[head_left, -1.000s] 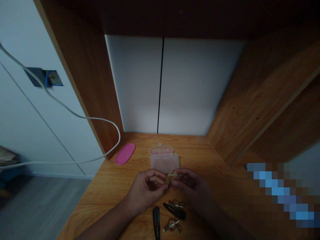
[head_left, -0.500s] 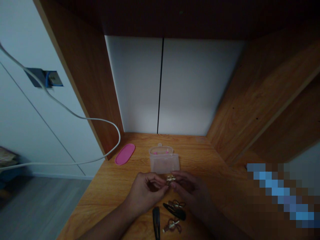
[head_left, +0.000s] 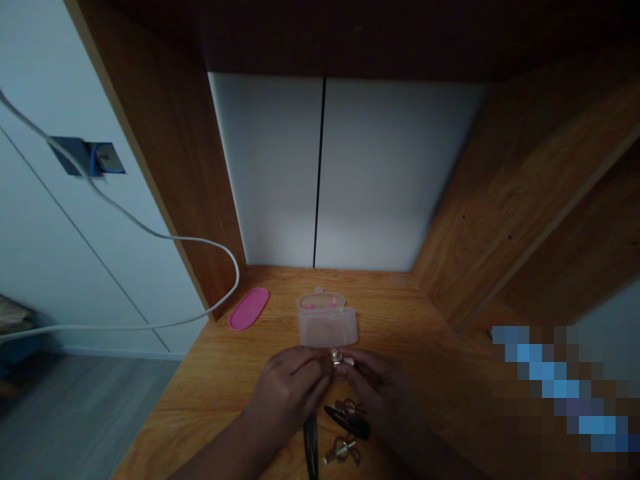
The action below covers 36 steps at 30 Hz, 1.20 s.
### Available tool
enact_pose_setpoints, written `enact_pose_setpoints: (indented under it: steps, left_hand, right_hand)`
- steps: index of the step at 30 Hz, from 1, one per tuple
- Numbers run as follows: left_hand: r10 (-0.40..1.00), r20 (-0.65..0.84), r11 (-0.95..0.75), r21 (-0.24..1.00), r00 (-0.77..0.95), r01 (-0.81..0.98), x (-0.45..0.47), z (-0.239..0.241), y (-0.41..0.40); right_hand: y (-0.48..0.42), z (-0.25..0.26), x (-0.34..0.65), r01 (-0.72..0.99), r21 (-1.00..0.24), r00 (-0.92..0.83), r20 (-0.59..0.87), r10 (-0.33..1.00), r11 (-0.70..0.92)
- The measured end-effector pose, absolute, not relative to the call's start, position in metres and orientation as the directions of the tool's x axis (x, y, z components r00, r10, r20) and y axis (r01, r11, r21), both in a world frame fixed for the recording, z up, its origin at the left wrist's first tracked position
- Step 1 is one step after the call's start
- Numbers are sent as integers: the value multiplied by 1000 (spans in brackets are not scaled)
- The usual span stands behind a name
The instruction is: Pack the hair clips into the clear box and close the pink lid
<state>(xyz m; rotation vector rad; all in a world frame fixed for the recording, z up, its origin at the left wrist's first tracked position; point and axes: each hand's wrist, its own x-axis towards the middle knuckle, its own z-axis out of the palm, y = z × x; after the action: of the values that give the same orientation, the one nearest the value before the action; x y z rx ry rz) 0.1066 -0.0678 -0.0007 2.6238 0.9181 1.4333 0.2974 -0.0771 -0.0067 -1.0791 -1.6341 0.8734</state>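
Observation:
Between both hands is a small shiny metal hair clip [head_left: 338, 359], its shape partly covered by fingers. My left hand [head_left: 293, 380] pinches its left side, and my right hand [head_left: 377, 381] grips its right side with thumb and fingers. Below them on the wooden table lie two bow-shaped metal hair clips, an upper one [head_left: 351, 405] and a lower one [head_left: 342, 451]. One black snap hair clip [head_left: 349, 423] lies slanted between these two. Another black snap clip [head_left: 311, 448] lies upright in view, its upper end near my left wrist.
Just beyond my hands stands a translucent pale-pink box [head_left: 327, 325], its lid part [head_left: 321, 301] open behind it. A pink oval tray [head_left: 249, 309] lies at the left. A white cable [head_left: 200, 238] loops over the table's left edge. Wooden panels [head_left: 170, 160] and a white back wall [head_left: 280, 173] enclose the table.
My left hand has rolled over so its fingers curl more tightly around the clip. The clip has turned between the fingers and sits slightly further left. The other things stay put.

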Motion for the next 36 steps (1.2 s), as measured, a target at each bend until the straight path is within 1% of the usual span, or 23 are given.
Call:
enact_pose_setpoints:
  steps: [3,6,11,14,19,23,25,26,29,31,33,36]
  left_hand:
    - [538,744,-816,341,397,467,106,-3,-67]
    - [578,719,-799,401,386,448,105,-6,-66]
    - [642,687,-766,588,341,258,107,0,-67]
    - [711,621,-691,703,330,167,108,8,-67]
    - [828,478,-528,841,294,116,109,10,-66]
    - [924,337,-336,941,183,-34,109,3,-61]
    - [956,269,-262,962,118,-72,108,1,-59]
    - [959,261,-256,965,108,-64,107,0,-57]
    - [937,310,-313,950,164,-7,106,1,-55]
    - [920,335,-340,940,203,-8,107,2,-55]
    - [923,328,-324,945,203,-54,107,1,-55]
    - [953,226,-210,973,202,-95,109,0,-57]
  right_hand:
    - [-76,-8,299,133,-935,-173,304,937,328]
    - [-76,-9,299,82,-949,-187,285,940,304]
    - [-73,-8,300,56,-947,-157,306,939,318]
    - [-73,-5,301,86,-942,-176,307,935,325]
    - [-75,-3,301,170,-916,-212,325,922,363]
    - [-74,-5,302,109,-931,-172,327,929,348]
    - [-74,-5,302,32,-947,-146,311,939,319]
    - [-74,-4,301,-18,-953,-136,303,943,303]
    - [-74,0,299,-181,-949,-111,281,953,258]
    - [-73,4,297,-242,-942,-85,260,962,233]
    - [-73,7,297,-254,-943,-52,238,970,217]
    - [-73,10,300,-196,-963,-26,196,980,187]
